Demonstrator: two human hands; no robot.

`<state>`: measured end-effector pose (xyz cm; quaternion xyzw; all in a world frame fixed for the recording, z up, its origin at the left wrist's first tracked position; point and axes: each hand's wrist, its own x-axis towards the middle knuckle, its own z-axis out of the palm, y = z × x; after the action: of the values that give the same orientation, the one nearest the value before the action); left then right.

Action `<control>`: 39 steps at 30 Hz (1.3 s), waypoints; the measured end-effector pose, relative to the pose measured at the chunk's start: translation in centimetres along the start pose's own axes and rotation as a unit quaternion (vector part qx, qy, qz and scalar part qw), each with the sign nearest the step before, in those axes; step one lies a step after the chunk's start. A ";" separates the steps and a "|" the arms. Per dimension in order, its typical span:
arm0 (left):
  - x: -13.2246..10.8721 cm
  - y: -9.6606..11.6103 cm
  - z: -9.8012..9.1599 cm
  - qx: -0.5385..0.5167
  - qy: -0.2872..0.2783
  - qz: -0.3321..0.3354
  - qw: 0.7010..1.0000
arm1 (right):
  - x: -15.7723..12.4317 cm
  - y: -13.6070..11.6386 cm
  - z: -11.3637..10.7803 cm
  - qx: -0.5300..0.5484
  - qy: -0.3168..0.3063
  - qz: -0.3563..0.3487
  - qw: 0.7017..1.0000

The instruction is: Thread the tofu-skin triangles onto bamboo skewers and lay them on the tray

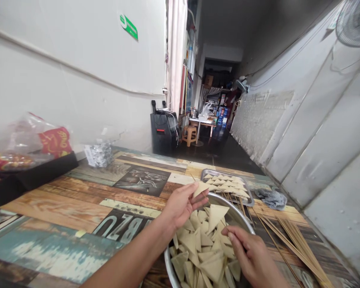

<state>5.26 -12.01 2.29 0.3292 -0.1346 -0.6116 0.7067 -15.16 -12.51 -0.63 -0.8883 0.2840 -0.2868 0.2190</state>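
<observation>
My left hand (pixel 184 204) holds a pale triangular tofu piece (pixel 200 189) between thumb and fingers, above the far rim of a metal bowl (pixel 243 214). A thin bamboo skewer (pixel 193 176) pokes out beyond that piece; much of its length is hidden. My right hand (pixel 247 250) is closed in a pinch over the bowl's right side, in line with the skewer and apparently on its lower end. Many loose tofu triangles (pixel 195 242) fill the bowl. Just behind it, a metal tray (pixel 251 196) bears rows of skewered triangles (pixel 226 184).
Loose bamboo skewers (pixel 300 244) lie on the patterned table (pixel 63 196) at right, near a grey cloth (pixel 271 199). A black box (pixel 48 170) with plastic packages and a crumpled silvery bundle (pixel 99 155) stand at left. Beyond the table are a black speaker (pixel 165 130) and a stool (pixel 189 136).
</observation>
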 end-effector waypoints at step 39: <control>-4.4 -0.8 0.0 0.911 -0.149 0.144 0.358 | 1.2 2.0 -1.4 0.049 0.128 0.048 0.989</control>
<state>3.63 -7.85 2.73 0.6511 -0.7575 -0.0439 0.0211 -16.04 -15.03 -0.19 -0.8179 0.3375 -0.4007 0.2378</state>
